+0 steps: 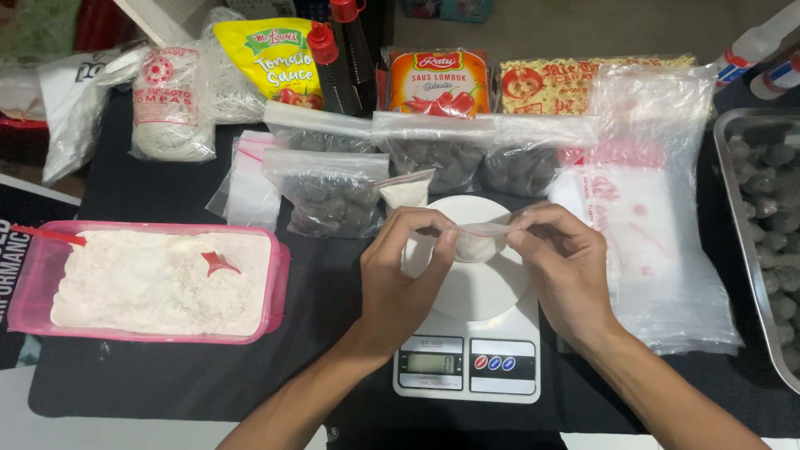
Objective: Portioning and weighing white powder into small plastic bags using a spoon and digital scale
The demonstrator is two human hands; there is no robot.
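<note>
Both hands hold one small clear zip bag [477, 242] with a little white powder in it, just above the round white platform of a digital kitchen scale [467, 350]. My left hand [400, 275] pinches the bag's left top corner. My right hand [560, 267] pinches its right top corner. A second small bag of white powder [406, 192] stands just behind the scale's platform.
A pink tub of white flour [150, 279] with a red scoop [220, 262] sits at the left. Bagged dark balls [333, 196] lie behind the scale, with sauce packets and noodle packs further back. A stack of clear plastic bags [658, 242] and a metal tray of balls [771, 225] are at the right.
</note>
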